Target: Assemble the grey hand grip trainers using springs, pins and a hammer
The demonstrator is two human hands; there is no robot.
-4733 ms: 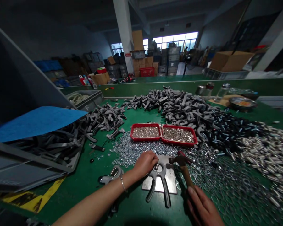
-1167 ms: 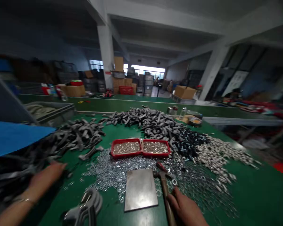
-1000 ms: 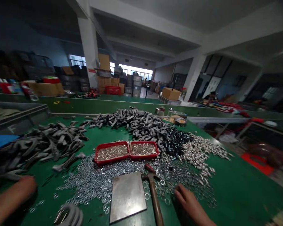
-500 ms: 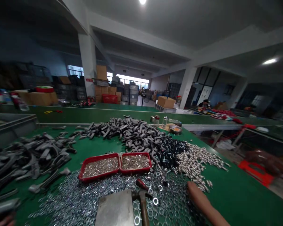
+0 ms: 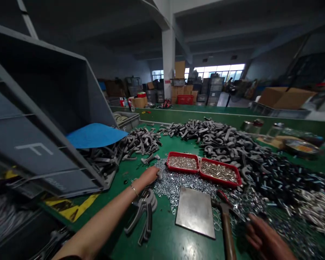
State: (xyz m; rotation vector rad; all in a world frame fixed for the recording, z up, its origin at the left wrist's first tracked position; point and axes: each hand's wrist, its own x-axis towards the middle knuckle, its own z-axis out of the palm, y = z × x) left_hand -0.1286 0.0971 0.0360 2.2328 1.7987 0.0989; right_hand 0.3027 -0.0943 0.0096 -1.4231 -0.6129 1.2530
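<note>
- I look out over a green table [image 5: 169, 234] covered with loose parts.
- On my left a grey crate [image 5: 24, 126] lies tipped over, its mouth facing the table, with a blue sheet [image 5: 96, 135] at the opening.
- Toward the back I see a long heap of grey clamp parts [image 5: 219, 139].
- Two red trays [image 5: 181, 170] of small metal pieces sit end to end in front of that heap.
- Nearer me, a bare metal plate [image 5: 195, 212] lies flat, with a hammer [image 5: 227, 231] just beside it.
- Left of the plate, clamps with paired handles [image 5: 144, 207] lie bunched together.
- My right hand [image 5: 265, 236] is blurred, fingers half curled, near the hammer; I can't tell whether it holds anything.
- My left hand [image 5: 151, 174] is closed, a grey piece [image 5: 159, 174] pinched at its fingertips, left of the trays.
- Small silver rings [image 5: 176, 186] spread between trays and plate.
</note>
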